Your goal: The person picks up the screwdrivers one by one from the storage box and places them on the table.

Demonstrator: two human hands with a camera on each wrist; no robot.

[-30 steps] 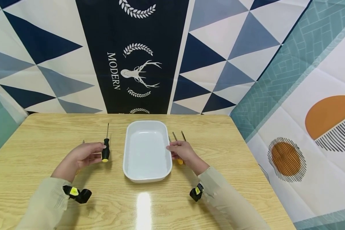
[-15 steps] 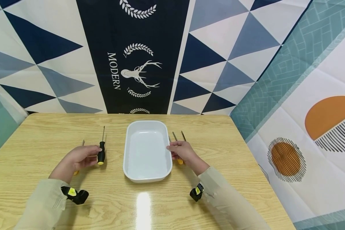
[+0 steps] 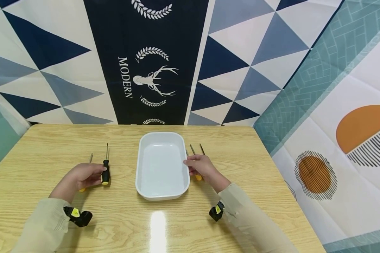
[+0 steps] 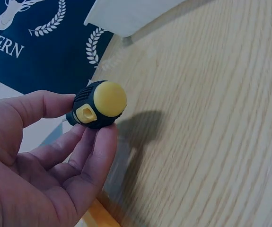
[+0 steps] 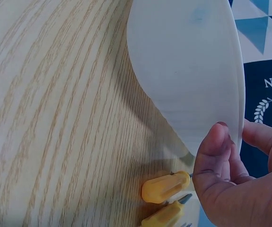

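My left hand pinches the handle of a black screwdriver between thumb and fingers. Its yellow end cap faces the left wrist camera, and its shaft points toward the back of the table. A shadow set apart from it suggests it is off the wood. With thumb and fingers, my right hand grips the right rim of a white rectangular dish, which holds nothing. Beside and partly under that hand lie several screwdrivers with yellow handles; their shafts stick out beyond it.
Another tool with an orange-yellow handle lies on the table beneath my left hand, mostly covered by it. The wooden table ends at the back against patterned cloth. Wrist cameras sit on both sleeves.
My left hand has moved left and slightly toward me with the black screwdriver, away from the dish. My right hand and the dish have stayed in place.
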